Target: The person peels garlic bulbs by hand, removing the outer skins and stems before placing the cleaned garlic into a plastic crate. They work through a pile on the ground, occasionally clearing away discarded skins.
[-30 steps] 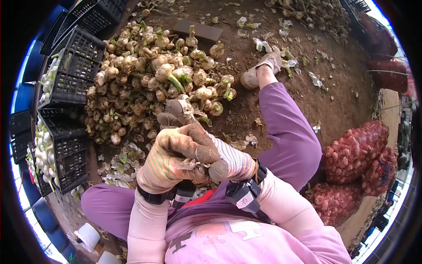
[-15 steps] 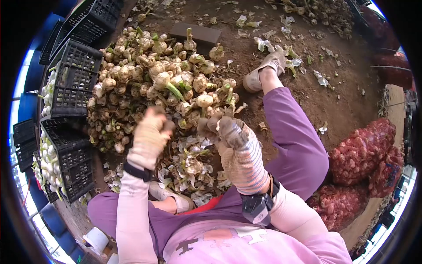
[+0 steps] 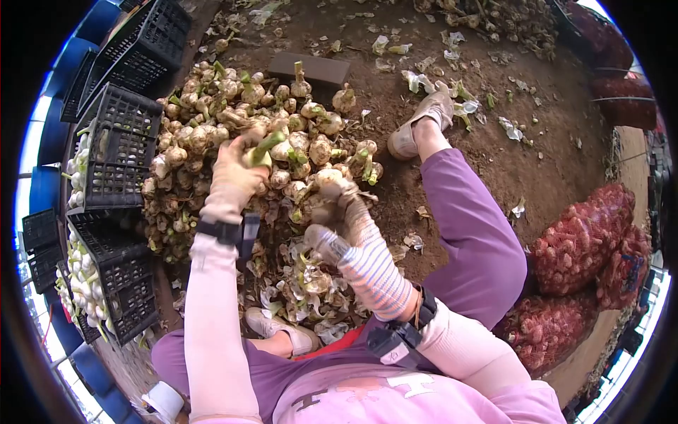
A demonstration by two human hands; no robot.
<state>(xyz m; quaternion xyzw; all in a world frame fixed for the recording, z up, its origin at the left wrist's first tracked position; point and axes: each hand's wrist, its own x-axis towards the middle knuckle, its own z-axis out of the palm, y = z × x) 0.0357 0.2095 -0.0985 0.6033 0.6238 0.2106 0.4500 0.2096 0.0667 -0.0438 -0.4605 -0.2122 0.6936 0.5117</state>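
My left hand [image 3: 239, 173], in a pale glove, is closed around a garlic bulb with a thick green stem [image 3: 267, 147] at the middle of the garlic pile [image 3: 201, 141]. The hand hides much of that bulb. My right hand [image 3: 360, 251], in a striped glove with dirty fingertips, reaches to the front right edge of the pile. Its thumb and fingers stand apart, and the fingers are slightly blurred beside the nearest bulbs. Below both hands lies a heap of loose, papery garlic skins [image 3: 311, 275].
Black crates [image 3: 126, 141] line the left side, some holding white garlic. Red mesh sacks [image 3: 583, 240] rest at the right. A dark brick-like block [image 3: 308, 68] lies behind the pile. A shod foot [image 3: 424, 120] is stretched out on the soil, and a white tub [image 3: 164, 401] stands lower left.
My left hand has moved forward onto the pile and now grips a green-stemmed garlic bulb. My right hand has opened from a closed shape and turned towards the pile's edge.
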